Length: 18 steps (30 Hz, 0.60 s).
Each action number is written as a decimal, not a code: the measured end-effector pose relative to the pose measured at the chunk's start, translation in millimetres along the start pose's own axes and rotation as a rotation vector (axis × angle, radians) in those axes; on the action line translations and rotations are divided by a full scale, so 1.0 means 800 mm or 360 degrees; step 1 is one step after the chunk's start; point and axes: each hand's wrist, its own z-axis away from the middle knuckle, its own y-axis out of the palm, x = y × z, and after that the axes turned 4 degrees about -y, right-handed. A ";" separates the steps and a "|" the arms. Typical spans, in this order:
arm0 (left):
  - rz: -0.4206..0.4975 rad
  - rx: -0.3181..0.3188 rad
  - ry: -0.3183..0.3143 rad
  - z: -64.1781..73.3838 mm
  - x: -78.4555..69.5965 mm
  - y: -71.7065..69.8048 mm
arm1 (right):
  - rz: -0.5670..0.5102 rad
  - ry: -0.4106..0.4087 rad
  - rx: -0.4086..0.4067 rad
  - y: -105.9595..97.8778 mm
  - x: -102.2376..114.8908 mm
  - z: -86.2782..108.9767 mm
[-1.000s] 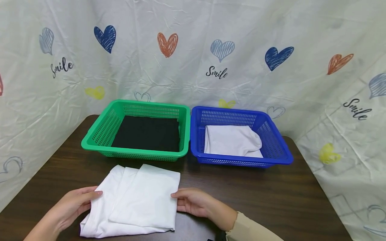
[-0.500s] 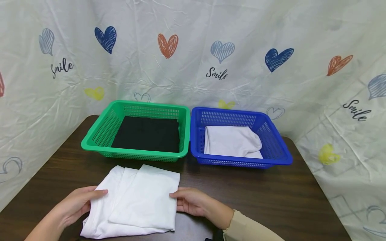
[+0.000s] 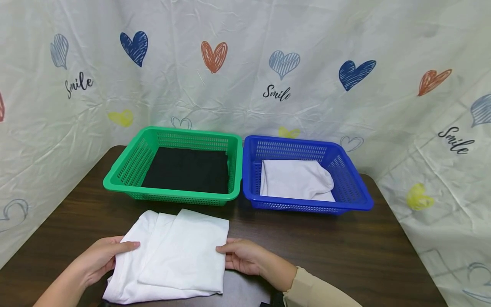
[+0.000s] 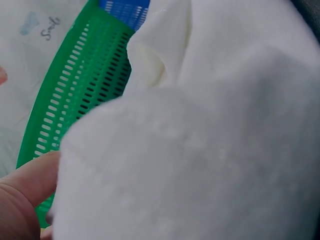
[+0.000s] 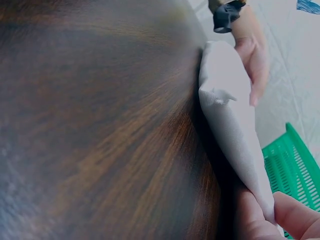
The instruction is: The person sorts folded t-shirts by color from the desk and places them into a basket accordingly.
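Observation:
A folded white garment [image 3: 184, 256] lies in front on the dark wooden table, its layers slightly offset. My left hand [image 3: 97, 258] grips its left edge, thumb on top and fingers underneath. At the opposite edge my right hand [image 3: 245, 257] pinches the cloth, thumb above. White fabric [image 4: 165, 165] fills most of the left wrist view, with part of the left hand [image 4: 27, 192] at its edge. Seen side-on in the right wrist view, the garment [image 5: 227, 120] is a thick fold between the right thumb [image 5: 295, 210] and fingers, with the left hand [image 5: 257, 62] at the far end.
Behind the garment stands a green basket [image 3: 172, 197] with folded black cloth [image 3: 188, 170] inside. Right beside it is a blue basket [image 3: 307, 205] holding a folded white cloth [image 3: 293, 179]. A white curtain [image 3: 245, 51] printed with hearts hangs behind the table [image 3: 326, 251].
My left thumb has slid a little to the right, further over the garment. The right hand has moved hardly at all, and the garment and baskets stay in place.

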 end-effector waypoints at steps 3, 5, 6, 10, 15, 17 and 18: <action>-0.0038 -0.0051 -0.0014 0.001 -0.001 0.002 | -0.0001 -0.0003 0.0017 0.000 0.000 0.000; -0.0067 -0.0082 -0.0020 0.001 -0.001 0.003 | 0.0001 -0.0002 0.0024 0.000 0.000 0.000; -0.0082 -0.0100 -0.0024 0.002 -0.001 0.003 | 0.0002 -0.0003 0.0025 0.000 -0.001 0.000; -0.0150 -0.0181 -0.0037 0.002 -0.001 0.005 | 0.0008 0.0002 0.0017 0.000 0.000 0.000; -0.0235 -0.0276 -0.0054 0.004 -0.002 0.008 | 0.0016 0.0005 0.0009 -0.001 0.000 -0.001; -0.0246 -0.0306 -0.0062 0.004 -0.002 0.010 | 0.0020 0.0001 0.0009 -0.001 -0.001 -0.001; -0.0249 -0.0320 -0.0065 0.004 -0.002 0.010 | 0.0022 0.0000 0.0009 -0.002 -0.001 -0.001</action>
